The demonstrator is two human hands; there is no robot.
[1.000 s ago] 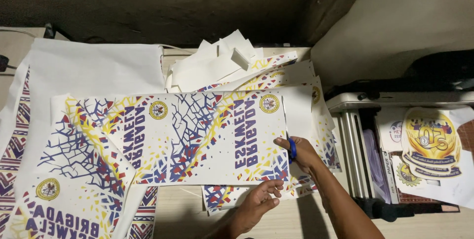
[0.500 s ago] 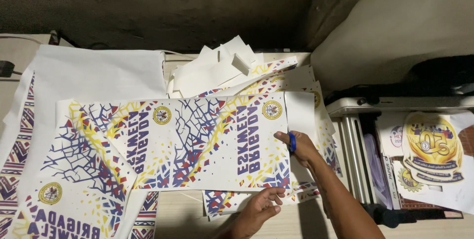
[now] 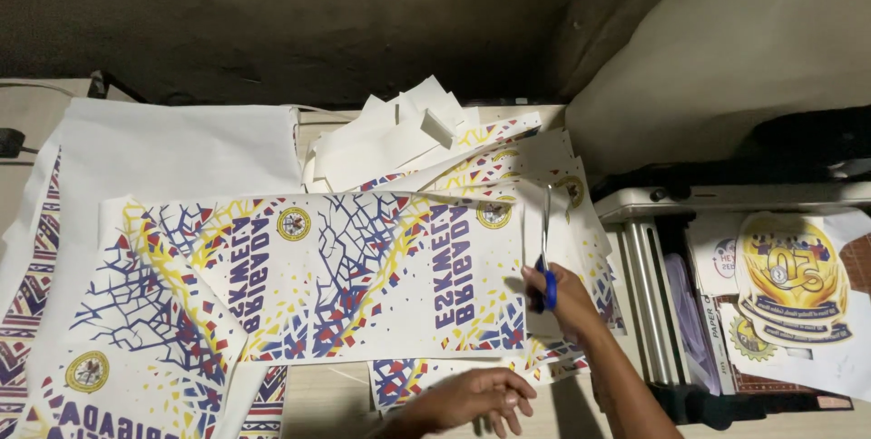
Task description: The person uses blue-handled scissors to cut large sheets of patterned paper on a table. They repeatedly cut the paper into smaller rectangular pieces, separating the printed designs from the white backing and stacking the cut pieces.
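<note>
1. Your right hand [image 3: 570, 301], right of centre in the lower half of the frame, is closed around the blue handles of the scissors [image 3: 546, 241]. The grip sits low, so the blades reach up and away from you along the right edge of the printed sheet [image 3: 363, 276].

2. The scissors point toward the top of the frame, nearly upright. Their long axis runs parallel to the sheet's short right edge, which suits trimming the white margin there. Whether the blades are parted or shut is too fine to tell.

3. Your left hand [image 3: 472, 400], at the lower centre, lies palm down with fingers loosely spread on the paper below the sheet. It grips nothing, and it looks to be pressing the paper flat so it stays put.

4. The printed sheet lies flat across the middle of the frame with its long axis left to right. Its lettering reads sideways from your view.

5. White offcuts [image 3: 399, 131] are heaped at the upper centre, beyond the sheet. More printed sheets overlap at the lower left, and a machine with rollers [image 3: 653, 294] stands at the right.
</note>
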